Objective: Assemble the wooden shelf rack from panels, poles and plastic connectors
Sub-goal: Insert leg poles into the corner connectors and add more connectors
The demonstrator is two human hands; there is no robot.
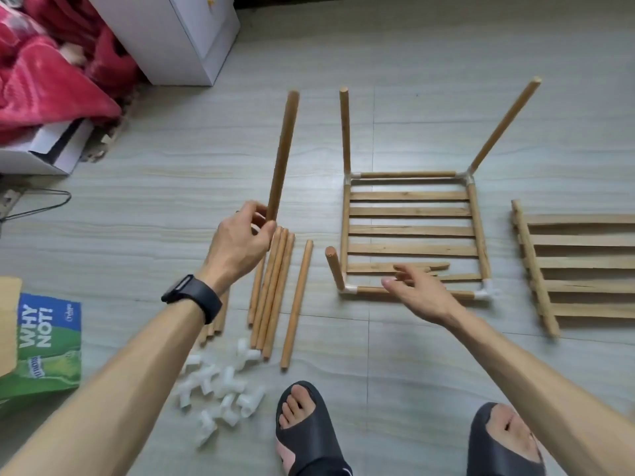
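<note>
white connectors lie heaped beside loose poles near a green box.

Floor: pale grey wood-grain tiles.
Left of centre: loose round wooden poles, lying side by side.
Near left: heap of white plastic connectors, just beside the poles' near ends.
Centre right: slatted wooden panel in a pole frame, with three upright poles at its corners.
Far right: second slatted wooden panel, lying flat and cut off by the picture's edge.
Far left: green and blue printed bag; white cardboard box; white cabinet.
</note>
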